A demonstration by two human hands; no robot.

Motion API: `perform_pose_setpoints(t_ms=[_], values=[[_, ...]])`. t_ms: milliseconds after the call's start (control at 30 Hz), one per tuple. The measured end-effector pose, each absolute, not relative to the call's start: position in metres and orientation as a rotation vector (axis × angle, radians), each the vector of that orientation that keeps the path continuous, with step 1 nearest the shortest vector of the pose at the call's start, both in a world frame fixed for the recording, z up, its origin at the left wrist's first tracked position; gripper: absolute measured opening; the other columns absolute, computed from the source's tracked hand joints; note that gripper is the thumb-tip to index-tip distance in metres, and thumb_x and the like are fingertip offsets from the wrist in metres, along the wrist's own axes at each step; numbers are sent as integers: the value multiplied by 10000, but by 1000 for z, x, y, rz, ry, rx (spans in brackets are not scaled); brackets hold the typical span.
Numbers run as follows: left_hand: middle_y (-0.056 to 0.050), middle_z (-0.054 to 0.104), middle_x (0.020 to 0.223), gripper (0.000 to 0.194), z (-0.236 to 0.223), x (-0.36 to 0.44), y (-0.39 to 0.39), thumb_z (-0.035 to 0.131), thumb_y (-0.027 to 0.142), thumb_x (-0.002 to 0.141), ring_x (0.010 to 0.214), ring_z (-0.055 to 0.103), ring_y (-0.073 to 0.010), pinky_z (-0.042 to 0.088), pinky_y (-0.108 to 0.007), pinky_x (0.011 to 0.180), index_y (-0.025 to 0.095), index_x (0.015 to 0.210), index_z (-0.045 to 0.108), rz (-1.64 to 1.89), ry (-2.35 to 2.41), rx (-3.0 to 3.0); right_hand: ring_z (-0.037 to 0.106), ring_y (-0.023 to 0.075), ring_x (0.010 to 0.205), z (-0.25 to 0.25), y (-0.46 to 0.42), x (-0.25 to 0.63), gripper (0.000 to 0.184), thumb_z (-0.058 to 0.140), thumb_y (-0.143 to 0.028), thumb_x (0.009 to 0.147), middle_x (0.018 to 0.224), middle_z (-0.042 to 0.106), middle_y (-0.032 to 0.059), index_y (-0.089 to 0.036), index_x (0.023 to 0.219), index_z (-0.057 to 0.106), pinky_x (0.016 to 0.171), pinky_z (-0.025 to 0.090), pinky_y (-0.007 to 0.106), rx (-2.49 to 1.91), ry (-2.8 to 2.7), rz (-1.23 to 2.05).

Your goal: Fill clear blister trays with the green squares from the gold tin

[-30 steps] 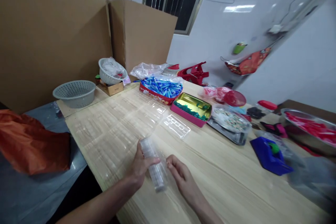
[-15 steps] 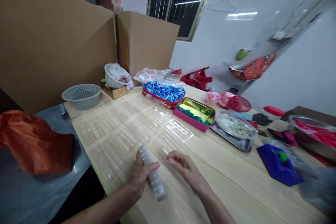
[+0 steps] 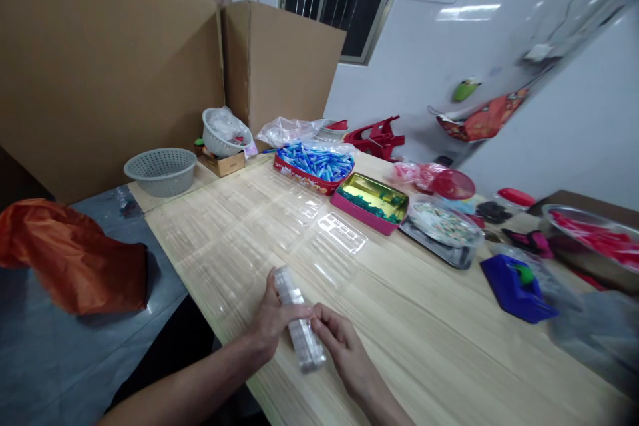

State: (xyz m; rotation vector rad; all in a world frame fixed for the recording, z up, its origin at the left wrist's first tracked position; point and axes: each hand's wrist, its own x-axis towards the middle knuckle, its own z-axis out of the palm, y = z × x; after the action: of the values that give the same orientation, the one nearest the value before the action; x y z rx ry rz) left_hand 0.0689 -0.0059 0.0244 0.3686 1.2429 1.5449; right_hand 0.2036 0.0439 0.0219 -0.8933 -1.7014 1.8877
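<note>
A narrow stack of clear plastic blister trays is in my left hand, with the thumb across its upper face and the fingers around the far side. My right hand is closed in a pinch against the stack's right edge, its fingertips meeting the left thumb. What exactly lies between the right fingertips is too small to make out. Beyond my hands, several clear plastic trays lie flat in rows on the wooden table; one tray catches the light.
Behind the trays stand a red tin of blue pieces and a pink tin with green pieces. A round dish and a blue tape dispenser are to the right. A grey basket stands at the left corner.
My right hand has moved left and in to the stack, its fingertips now touching it. My left hand keeps its hold, and the stack has shifted slightly right.
</note>
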Motion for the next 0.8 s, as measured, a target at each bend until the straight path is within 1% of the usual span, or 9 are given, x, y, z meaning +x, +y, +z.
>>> perform_pose_setpoints(t_ms=[200, 267, 300, 367, 400, 467, 567, 667, 800], values=[[-17, 630, 880, 539, 30, 55, -30, 719, 212, 569, 863, 579, -223, 439, -345, 783, 208, 1068, 515, 1563, 1247, 324, 410, 152, 630, 6, 83, 209, 389, 536, -567, 776, 626, 429, -18, -204, 661, 461, 606, 342, 264, -1062, -1748, 1658], [-23, 641, 901, 560, 33, 51, -40, 720, 240, 563, 902, 584, -242, 435, -359, 815, 217, 1090, 533, 1533, 1278, 264, 459, 182, 669, -2, 105, 213, 380, 488, -562, 789, 645, 476, 6, -206, 657, 477, 653, 374, 301, -1146, -1918, 1437], [-24, 644, 910, 575, 34, 50, -43, 725, 251, 556, 919, 585, -248, 433, -362, 829, 222, 1100, 539, 1524, 1290, 244, 497, 211, 735, -6, 114, 216, 373, 468, -559, 795, 708, 529, 35, -203, 696, 514, 705, 391, 335, -1191, -2006, 1254], [-30, 650, 941, 619, 36, 49, -49, 743, 275, 544, 954, 588, -257, 431, -366, 858, 232, 1125, 534, 1522, 1274, 220, 524, 287, 981, -12, 124, 220, 405, 458, -554, 795, 994, 595, 119, -193, 919, 591, 857, 379, 429, -1248, -2137, 871], [-35, 653, 972, 639, 36, 49, -50, 749, 287, 549, 977, 588, -259, 430, -367, 874, 238, 1145, 522, 1524, 1242, 210, 475, 316, 1126, -14, 125, 221, 479, 476, -560, 786, 1179, 550, 153, -195, 1081, 572, 937, 334, 477, -1257, -2194, 731], [-48, 652, 1038, 668, 35, 50, -51, 753, 299, 574, 1022, 586, -260, 430, -366, 900, 252, 1186, 490, 1518, 1165, 194, 301, 343, 1326, -18, 119, 221, 710, 552, -589, 736, 1440, 347, 175, -217, 1327, 427, 1038, 212, 549, -1262, -2369, 631], [-70, 658, 1045, 695, 31, 53, -47, 763, 319, 576, 1014, 600, -282, 450, -387, 878, 255, 1204, 472, 1502, 1104, 163, 117, 369, 1405, -21, 108, 217, 950, 663, -601, 633, 1531, 162, 188, -215, 1427, 311, 1063, 96, 613, -1332, -2664, 665], [-75, 673, 993, 749, 25, 56, -42, 794, 340, 522, 973, 616, -308, 466, -411, 833, 264, 1196, 479, 1511, 1061, 139, 63, 355, 1417, -23, 114, 214, 944, 655, -544, 654, 1535, 124, 199, -173, 1443, 292, 1074, 56, 612, -1403, -2787, 686], [-67, 677, 966, 772, 21, 56, -39, 804, 326, 500, 948, 626, -307, 461, -420, 842, 272, 1197, 477, 1516, 999, 136, 75, 333, 1419, -22, 149, 215, 913, 648, -471, 660, 1536, 144, 183, -180, 1446, 284, 1081, 33, 608, -1369, -2809, 678]])
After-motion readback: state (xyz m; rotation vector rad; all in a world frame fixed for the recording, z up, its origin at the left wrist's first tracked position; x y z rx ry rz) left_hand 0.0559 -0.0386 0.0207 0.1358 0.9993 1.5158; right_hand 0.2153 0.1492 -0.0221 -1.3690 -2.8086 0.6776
